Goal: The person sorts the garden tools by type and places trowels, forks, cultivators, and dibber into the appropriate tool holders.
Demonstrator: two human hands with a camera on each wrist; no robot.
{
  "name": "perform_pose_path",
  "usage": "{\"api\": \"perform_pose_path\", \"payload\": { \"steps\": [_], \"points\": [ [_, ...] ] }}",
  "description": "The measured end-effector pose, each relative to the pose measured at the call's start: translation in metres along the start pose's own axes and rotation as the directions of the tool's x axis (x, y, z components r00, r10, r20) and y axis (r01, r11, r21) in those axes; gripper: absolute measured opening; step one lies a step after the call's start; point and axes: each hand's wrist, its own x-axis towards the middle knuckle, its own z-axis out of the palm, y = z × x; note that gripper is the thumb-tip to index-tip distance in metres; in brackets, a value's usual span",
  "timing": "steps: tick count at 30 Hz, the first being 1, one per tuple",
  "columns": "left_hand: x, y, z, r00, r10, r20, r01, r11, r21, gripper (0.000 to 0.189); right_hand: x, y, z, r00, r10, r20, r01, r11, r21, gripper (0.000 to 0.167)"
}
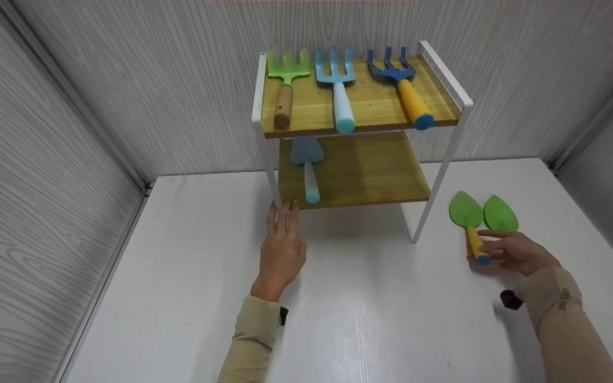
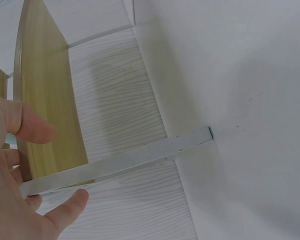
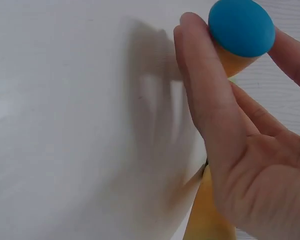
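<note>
A hand trowel (image 1: 466, 210) with a green blade and a blue-capped yellow handle is in my right hand (image 1: 516, 252), its handle (image 3: 235, 65) pinched between fingers and thumb. Beside it lies a second green-bladed trowel (image 1: 500, 214); my right hand hides its handle in the head view, while a yellow handle (image 3: 207, 210) shows under the palm in the right wrist view. My left hand (image 1: 282, 255) touches the two-tier rack (image 1: 354, 199) at its front left leg (image 2: 140, 156) and lower board, with fingers extended on both sides of the leg.
On the top board lie a green hand fork (image 1: 283, 106), a light blue fork (image 1: 342, 106) and a dark blue fork with a yellow handle (image 1: 413, 101). A light blue trowel (image 1: 311, 178) lies on the lower board's left. Grey panels surround the white table (image 1: 359, 319).
</note>
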Motion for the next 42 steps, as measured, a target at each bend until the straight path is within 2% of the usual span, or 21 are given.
{"api": "perform_pose_path", "payload": {
  "steps": [4, 8, 12, 18, 26, 31, 37, 42],
  "points": [
    [0.0, -0.001, -0.001, 1.0, 0.002, -0.006, -0.002, 1.0, 0.013, 0.075, 0.001, 0.0, 0.002, 0.999, -0.029, 0.038, 0.029, 1.0, -0.003, 0.078],
    [0.0, -0.001, -0.002, 1.0, -0.004, -0.003, 0.004, 1.0, 0.013, 0.074, 0.001, 0.0, 0.006, 0.998, -0.022, 0.055, 0.024, 0.999, -0.026, 0.081],
    [0.0, 0.001, -0.001, 1.0, -0.016, 0.011, 0.016, 1.0, 0.001, 0.073, -0.001, -0.001, 0.009, 0.999, -0.008, 0.045, 0.009, 1.0, -0.014, 0.08],
    [0.0, 0.002, -0.002, 0.999, -0.038, 0.038, 0.039, 0.999, -0.028, 0.071, -0.007, -0.004, 0.011, 0.998, -0.039, 0.048, 0.04, 0.999, -0.029, 0.081],
    [0.001, 0.002, -0.004, 0.998, -0.046, 0.052, 0.048, 0.998, -0.037, 0.074, -0.018, -0.003, 0.012, 0.99, -0.11, 0.087, 0.106, 0.993, 0.05, 0.076],
    [0.003, 0.001, -0.006, 0.998, -0.025, 0.057, 0.027, 0.999, -0.034, 0.074, -0.025, -0.005, 0.011, 0.98, -0.168, 0.104, 0.158, 0.982, 0.101, 0.072],
    [0.005, -0.001, -0.007, 0.999, -0.027, 0.047, 0.028, 0.999, -0.018, 0.072, -0.031, -0.011, 0.013, 0.978, -0.188, 0.094, 0.176, 0.976, 0.125, 0.079],
    [0.003, 0.004, -0.006, 0.996, -0.037, 0.08, 0.039, 0.999, -0.025, 0.074, -0.041, -0.01, 0.014, 0.973, -0.21, 0.094, 0.197, 0.971, 0.133, 0.072]
  ]
}}
